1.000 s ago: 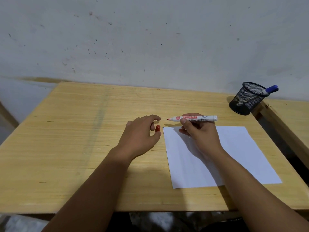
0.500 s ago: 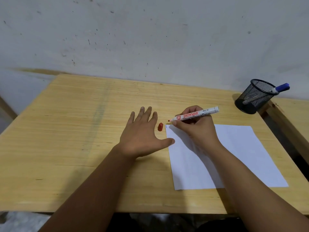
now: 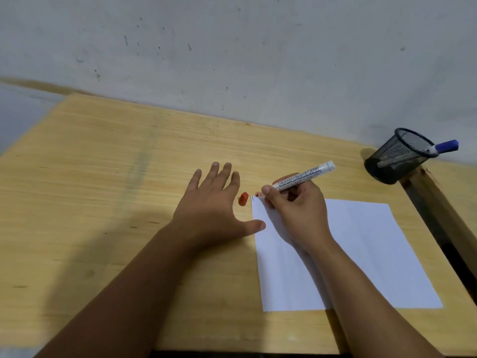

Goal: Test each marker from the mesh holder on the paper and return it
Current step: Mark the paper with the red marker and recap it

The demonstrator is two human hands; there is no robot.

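My right hand [image 3: 296,210] grips an uncapped white board marker [image 3: 303,176] with a red tip, and the tip rests at the top left corner of the white paper [image 3: 361,254]. The marker's red cap [image 3: 243,198] lies on the table just left of the paper. My left hand [image 3: 214,202] lies flat and open on the table beside the cap, its thumb touching the paper's left edge. A black mesh holder [image 3: 397,156] stands at the far right with a blue-capped marker [image 3: 445,146] leaning out of it.
The wooden table [image 3: 103,189] stands against a pale wall [image 3: 232,47]. A second wooden surface [image 3: 454,182] adjoins it on the right, with a dark gap between them just right of the paper.
My left hand has set the red cap on the table and spread flat next to it. My right hand has tilted the marker and brought its tip down onto the paper's corner.
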